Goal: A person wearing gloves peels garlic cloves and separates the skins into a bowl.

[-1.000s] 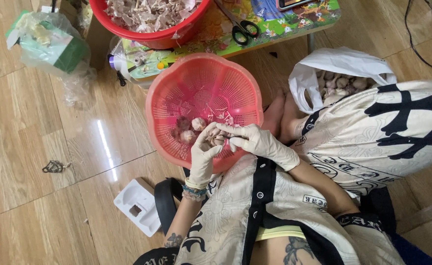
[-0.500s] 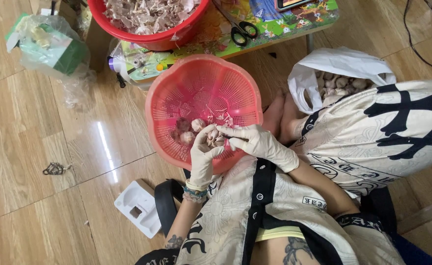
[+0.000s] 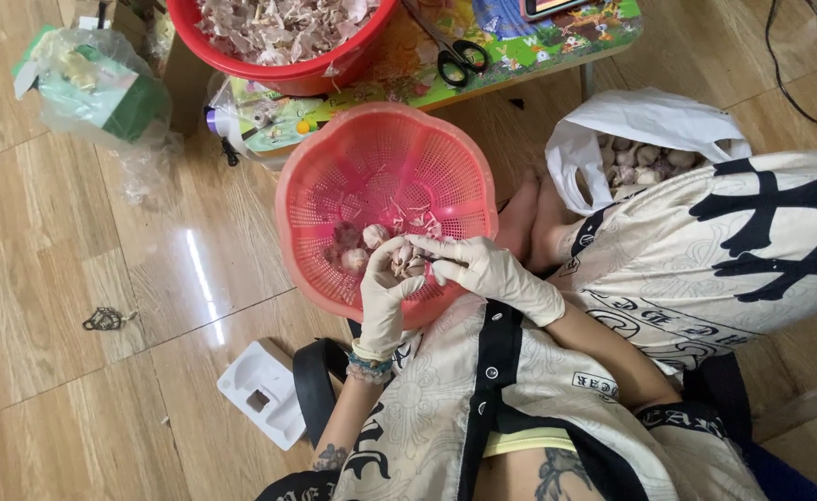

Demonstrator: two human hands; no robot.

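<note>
While held over the near rim of the pink basket (image 3: 316,167), garlic bulb (image 3: 407,263) pinched between both gloved hands. Left hand (image 3: 382,295) curled closed around the bulb from below, fingers wrapped up its side. Right hand (image 3: 483,271) closed on the same bulb from the right, fingertips pressed to its top. Inside the basket: a few loose garlic cloves (image 3: 360,249) and scraps of papery skin, just beyond the hands. Beyond the basket: red tub (image 3: 334,70) heaped with garlic peels, set on a low worktop (image 3: 603,37) with a colourful cartoon top; black-handled scissors (image 3: 453,48) lying on it beside the tub. Right of the basket: white plastic bag (image 3: 631,125) holding more garlic bulbs, on the wooden floor (image 3: 75,260). Left of the basket, well apart: green box in a clear bag (image 3: 93,88). Nearer than the basket, to its left: small white tray (image 3: 260,390).
</note>
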